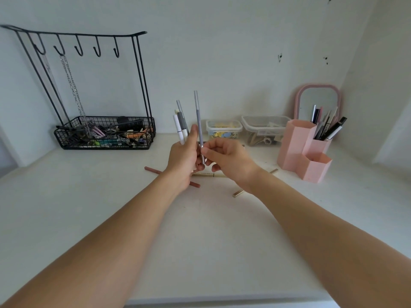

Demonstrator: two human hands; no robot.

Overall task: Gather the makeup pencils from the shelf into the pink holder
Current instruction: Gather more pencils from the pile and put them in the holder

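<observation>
Pencils (181, 125), white and grey, stand upright, bunched in the left hand (184, 161). Right hand (224, 160) pinches a slim grey pencil (198, 121) low on its shaft.

You face a pale white wall (211, 52) filling the upper half of the frame, marked with a few small dark specks (280, 57) toward the upper right. At the right edge a side wall (378, 85) meets it in a corner. A white shelf surface (200, 230) spreads across the lower half, slightly scuffed, its front edge showing along the bottom. Soft, even daylight falls over everything, with faint shadows only.
</observation>
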